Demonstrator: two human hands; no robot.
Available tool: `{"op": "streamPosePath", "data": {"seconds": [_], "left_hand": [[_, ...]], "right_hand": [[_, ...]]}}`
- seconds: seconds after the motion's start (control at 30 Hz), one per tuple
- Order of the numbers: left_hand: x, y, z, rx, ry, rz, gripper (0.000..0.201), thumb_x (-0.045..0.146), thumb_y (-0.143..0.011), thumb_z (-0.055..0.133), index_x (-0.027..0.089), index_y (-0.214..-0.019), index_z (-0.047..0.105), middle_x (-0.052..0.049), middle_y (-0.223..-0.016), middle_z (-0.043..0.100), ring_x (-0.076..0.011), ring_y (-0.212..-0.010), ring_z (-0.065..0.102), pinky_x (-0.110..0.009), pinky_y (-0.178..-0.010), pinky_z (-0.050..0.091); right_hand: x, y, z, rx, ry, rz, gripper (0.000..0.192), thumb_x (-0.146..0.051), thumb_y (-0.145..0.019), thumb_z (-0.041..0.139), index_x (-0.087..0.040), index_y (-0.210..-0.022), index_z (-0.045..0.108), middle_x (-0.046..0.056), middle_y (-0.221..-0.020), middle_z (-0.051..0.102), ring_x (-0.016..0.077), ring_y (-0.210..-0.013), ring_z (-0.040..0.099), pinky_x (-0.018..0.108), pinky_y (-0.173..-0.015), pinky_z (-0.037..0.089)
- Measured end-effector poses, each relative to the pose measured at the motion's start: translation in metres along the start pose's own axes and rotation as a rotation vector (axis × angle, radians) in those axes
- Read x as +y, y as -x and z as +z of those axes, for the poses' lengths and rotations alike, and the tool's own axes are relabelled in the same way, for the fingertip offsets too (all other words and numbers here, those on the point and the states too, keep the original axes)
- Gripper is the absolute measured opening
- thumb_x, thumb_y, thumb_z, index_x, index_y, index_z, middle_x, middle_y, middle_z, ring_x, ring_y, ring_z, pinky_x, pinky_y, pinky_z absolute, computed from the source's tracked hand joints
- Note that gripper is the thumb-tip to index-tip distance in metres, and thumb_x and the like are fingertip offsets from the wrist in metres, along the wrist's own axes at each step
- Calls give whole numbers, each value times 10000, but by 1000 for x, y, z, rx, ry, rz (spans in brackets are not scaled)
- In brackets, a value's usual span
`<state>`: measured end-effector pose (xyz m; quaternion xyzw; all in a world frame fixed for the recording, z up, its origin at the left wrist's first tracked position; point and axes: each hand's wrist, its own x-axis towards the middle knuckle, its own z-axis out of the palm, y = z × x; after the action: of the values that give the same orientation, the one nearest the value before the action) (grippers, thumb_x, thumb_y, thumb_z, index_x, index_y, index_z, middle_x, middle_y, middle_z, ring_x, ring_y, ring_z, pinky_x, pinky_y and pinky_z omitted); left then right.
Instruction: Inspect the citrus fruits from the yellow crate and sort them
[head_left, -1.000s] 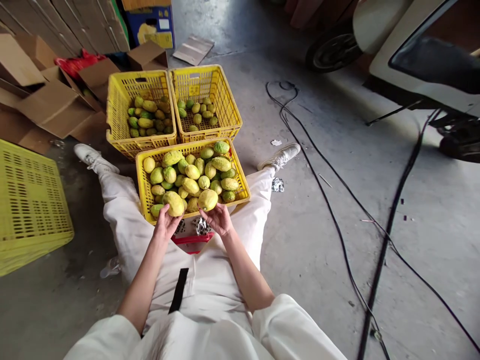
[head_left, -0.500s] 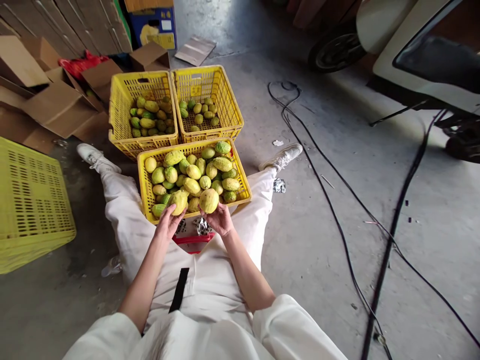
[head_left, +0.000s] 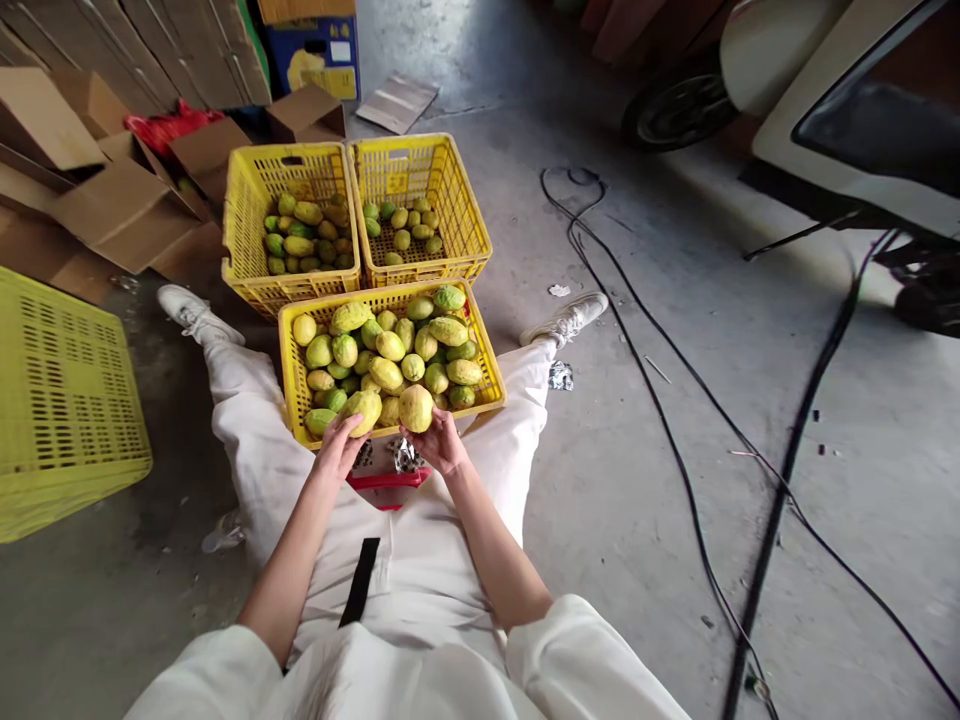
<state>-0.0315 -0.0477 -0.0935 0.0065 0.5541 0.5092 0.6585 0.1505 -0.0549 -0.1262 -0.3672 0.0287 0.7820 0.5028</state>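
Observation:
I sit on the floor with my legs spread around a yellow crate (head_left: pixel 289 375) heaped with yellow-green fruit. My left hand (head_left: pixel 339 449) grips one oblong yellow-green fruit (head_left: pixel 363 407) at the crate's near edge. My right hand (head_left: pixel 442 443) holds a rounder yellow fruit (head_left: pixel 415 407) beside it. Both fruits are held just over the crate's near rim. Two more yellow crates stand behind: the left one (head_left: pixel 244 205) holds several fruits, the right one (head_left: pixel 457 195) holds fewer, smaller ones.
A red-rimmed object with crumpled foil (head_left: pixel 390 470) lies between my thighs. A yellow crate (head_left: pixel 60 400) sits upturned at left, cardboard boxes (head_left: pixel 112 200) behind it. Black cables (head_left: pixel 675 440) run over the concrete floor at right, near a parked vehicle (head_left: pixel 825 110).
Both hands have turned the fruits slightly and brought them a little lower and closer together at the crate's near rim. The view has shifted slightly.

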Motion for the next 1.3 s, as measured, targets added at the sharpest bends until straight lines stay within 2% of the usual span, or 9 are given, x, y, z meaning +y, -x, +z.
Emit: {"op": "streamPosePath", "data": {"seconds": [0.27, 0.57, 0.7, 0.83, 0.9, 1.0, 1.13, 1.2, 1.3], "left_hand": [[1, -1, 1, 8, -4, -5, 288, 138, -582, 876, 208, -778, 676, -90, -1078, 789, -345, -1372, 596, -434, -1127, 533], [3, 2, 5, 73, -1, 3, 330, 139, -585, 903, 201, -815, 675, -91, -1070, 786, -342, -1360, 612, -431, -1123, 547], [5, 4, 7, 91, -1, -2, 289, 116, -641, 877, 206, -837, 684, -85, -1092, 787, -335, -1367, 615, -425, -1124, 558], [7, 7, 10, 99, 3, -13, 203, 93, -745, 794, 199, -883, 689, -79, -1114, 788, -296, -1369, 620, -431, -1148, 545], [8, 8, 11, 112, 2, -24, 167, 81, -795, 752, 200, -894, 687, -69, -1095, 791, -275, -1367, 625, -436, -1160, 536], [8, 5, 11, 153, -6, -50, 160, 64, -842, 714, 219, -856, 676, -60, -1091, 792, -258, -1365, 628, -428, -1155, 542], [8, -1, 8, 215, -19, -87, 192, 49, -875, 684, 227, -811, 656, -66, -1082, 783, -255, -1373, 621, -404, -1138, 554], [8, -2, 7, 238, -23, -99, 188, 46, -886, 679, 216, -810, 652, -76, -1060, 774, -256, -1360, 630, -408, -1142, 549], [10, -2, 5, 262, -15, -108, 184, 37, -894, 668, 206, -822, 657, -73, -1059, 766, -243, -1325, 652, -411, -1141, 546]], "right_hand": [[0, 1, 1, 6, 52, -17, 368, -267, -826, 620, -315, -1183, 695, -3, -1249, 744, 206, -1042, 699, 328, -859, 648], [0, 1, 2, 7, 82, -37, 301, -322, -801, 663, -324, -1099, 696, -6, -1285, 738, 230, -1145, 693, 384, -942, 638], [-2, 2, 5, 2, 72, -34, 323, -311, -816, 661, -331, -1138, 686, -16, -1308, 732, 228, -1210, 691, 401, -979, 632], [-4, 5, 10, 16, 36, -4, 339, -271, -818, 659, -321, -1153, 670, -11, -1252, 752, 228, -1155, 722, 410, -977, 641], [-4, 7, 12, 57, 8, 16, 324, -243, -831, 650, -313, -1147, 660, -4, -1205, 761, 222, -1107, 737, 416, -968, 648], [-2, 8, 18, 217, -27, 51, 215, -219, -883, 625, -291, -1085, 642, 16, -1117, 762, 218, -1052, 746, 429, -940, 667], [-16, -12, 44, 316, -13, 90, 65, -217, -970, 557, -245, -1006, 604, 66, -995, 725, 251, -1097, 736, 473, -898, 687], [-38, -31, 74, 295, 2, 85, 87, -194, -983, 555, -238, -1043, 600, 69, -1003, 718, 256, -1141, 726, 486, -888, 689], [-84, -60, 132, 180, 13, 20, 131, -243, -1016, 581, -237, -1144, 608, 47, -1074, 729, 199, -1155, 720, 410, -909, 676]]}}
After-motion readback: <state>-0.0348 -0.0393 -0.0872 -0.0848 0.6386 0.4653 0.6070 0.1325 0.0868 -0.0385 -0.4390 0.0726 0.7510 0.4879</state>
